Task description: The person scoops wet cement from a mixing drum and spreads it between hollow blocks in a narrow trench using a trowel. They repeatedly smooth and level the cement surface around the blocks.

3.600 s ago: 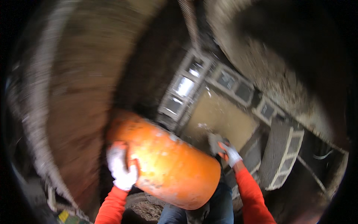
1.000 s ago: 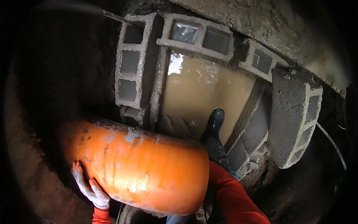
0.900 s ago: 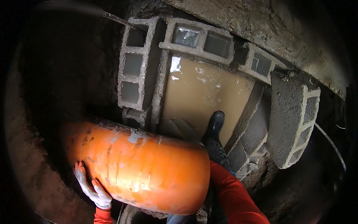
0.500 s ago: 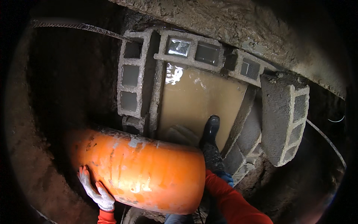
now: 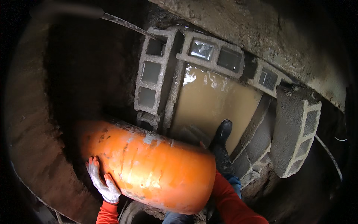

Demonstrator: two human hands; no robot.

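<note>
In the head view, the large orange cylinder (image 5: 149, 166) is found lying across the person's front, at the near left corner of a frame of concrete blocks (image 5: 151, 85) around muddy water (image 5: 216, 97). Its long axis is slanted from the far left, where its end is lost in shadow, to the near right; whether the blocks are touched by it cannot be told. The left hand (image 5: 105, 183), in a pale glove with orange fingertips, is laid against its near side toward the shadowed end, fingers spread and pointed away from the body, nothing being gripped. The right sleeve (image 5: 233, 198) is passed behind the near right end, so the cylinder is bracketed between the two arms. The right hand is mostly or wholly hidden there; a small orange patch (image 5: 202, 145) at the far edge, just beside the black boot (image 5: 223, 131), may be a fingertip. Whether anything is grasped by that hand cannot be told. Of the two, only the left is clearly seen in contact.
</note>
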